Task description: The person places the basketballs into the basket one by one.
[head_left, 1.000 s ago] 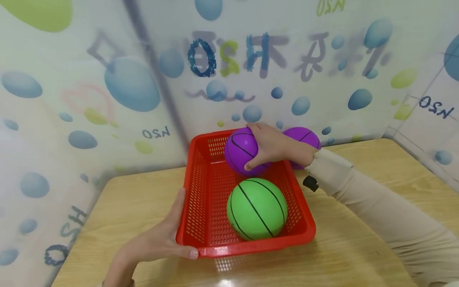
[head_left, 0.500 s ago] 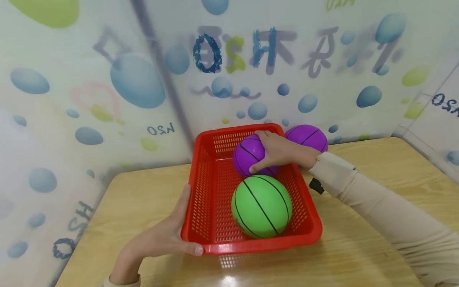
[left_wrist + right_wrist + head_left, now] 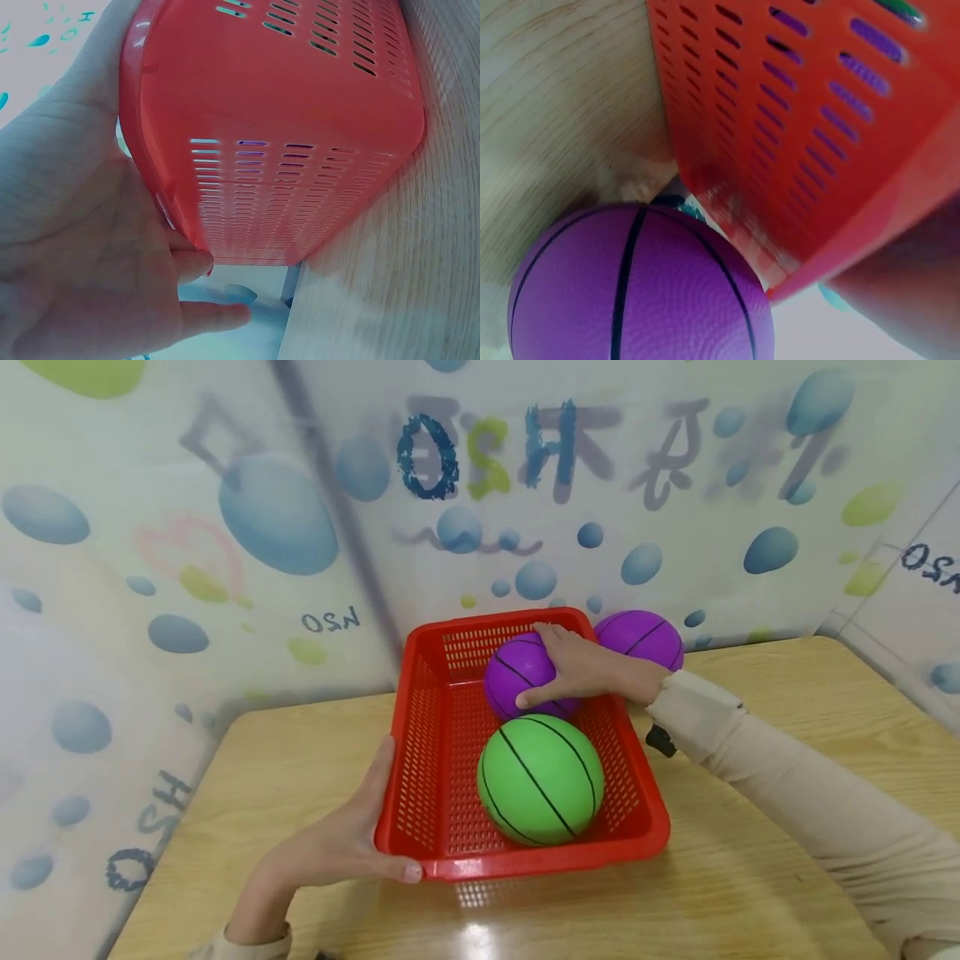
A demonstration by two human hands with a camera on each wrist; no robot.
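A red perforated plastic basket (image 3: pixel 525 864) stands on the wooden table. My left hand (image 3: pixel 333 843) grips its near left corner, thumb along the front rim and fingers at the left side. In the left wrist view some fingertips (image 3: pixel 193 264) curl at the basket's rim. Inside the basket, at the back right, my right hand (image 3: pixel 577 670) holds a small purple basketball (image 3: pixel 513 672) from above, thumb in front and fingers at the far side. A larger-looking green basketball (image 3: pixel 540 781) lies in front of it in the basket, partly overlapping it in the head view.
Just outside the basket's right wall, behind my right forearm, rests a second purple basketball (image 3: pixel 641 639). A small black object (image 3: pixel 660 741) shows below my right cuff. The patterned wall (image 3: pixel 465 568) rises directly behind the wooden table (image 3: pixel 315 752).
My right hand has lowered the purple basketball deeper into the basket, behind the green one. The left hand keeps its grip on the corner. The head view has shifted slightly.
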